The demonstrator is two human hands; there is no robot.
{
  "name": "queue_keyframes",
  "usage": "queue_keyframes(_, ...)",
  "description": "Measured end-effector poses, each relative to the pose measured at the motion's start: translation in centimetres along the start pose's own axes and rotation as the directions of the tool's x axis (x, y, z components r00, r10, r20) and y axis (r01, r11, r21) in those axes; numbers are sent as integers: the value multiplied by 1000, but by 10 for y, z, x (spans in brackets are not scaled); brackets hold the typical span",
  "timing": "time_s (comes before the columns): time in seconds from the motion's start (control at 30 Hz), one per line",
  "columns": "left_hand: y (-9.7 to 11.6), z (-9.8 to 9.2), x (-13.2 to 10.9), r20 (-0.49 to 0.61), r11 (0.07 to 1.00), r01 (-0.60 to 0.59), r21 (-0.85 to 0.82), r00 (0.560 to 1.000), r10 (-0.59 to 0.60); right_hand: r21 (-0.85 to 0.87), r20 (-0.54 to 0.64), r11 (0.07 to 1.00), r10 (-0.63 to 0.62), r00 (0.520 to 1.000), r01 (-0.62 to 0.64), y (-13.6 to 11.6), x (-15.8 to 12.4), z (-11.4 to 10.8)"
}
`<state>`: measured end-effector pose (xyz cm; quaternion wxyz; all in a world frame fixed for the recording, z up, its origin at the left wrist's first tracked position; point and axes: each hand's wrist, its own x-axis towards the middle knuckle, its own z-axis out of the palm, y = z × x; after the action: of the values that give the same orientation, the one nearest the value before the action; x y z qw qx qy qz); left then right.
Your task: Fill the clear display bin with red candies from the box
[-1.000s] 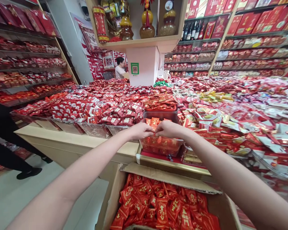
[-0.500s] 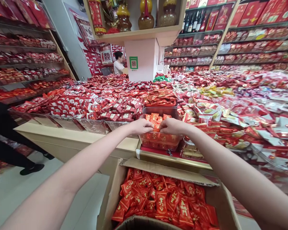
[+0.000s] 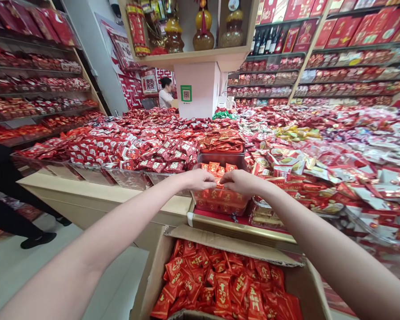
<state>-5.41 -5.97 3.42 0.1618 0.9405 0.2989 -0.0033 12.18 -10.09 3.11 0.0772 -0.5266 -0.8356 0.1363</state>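
Both my arms reach forward over a clear plastic bin [image 3: 220,205] partly filled with small red candy packets [image 3: 216,168]. My left hand [image 3: 197,179] and my right hand [image 3: 240,181] meet above the bin's near rim, fingers curled and pinched together on red packets between them. Below my arms stands an open cardboard box [image 3: 233,245] full of the same red packets [image 3: 226,284].
A wide counter [image 3: 86,191] carries many clear bins heaped with red wrapped sweets [image 3: 146,146]. Shelves of red goods line the left and right walls. A person in dark clothes [image 3: 3,186] stands at the left edge; another person [image 3: 166,93] is far behind the counter.
My hands have stayed together over the bin, fingers shifting slightly on the packets. The view has tilted a little up and down.
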Motion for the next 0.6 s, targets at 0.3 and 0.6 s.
queue_keyframes(0.3,-3,-12,-5,7,995,50,90,999,-51,35,-21,998,-55,998,55,-10,4,3)
queue_keyframes(0.6,-9,-8,-14,-46,984,102,149,994,-96,37,7,998,-44,999,44,-23,2,1)
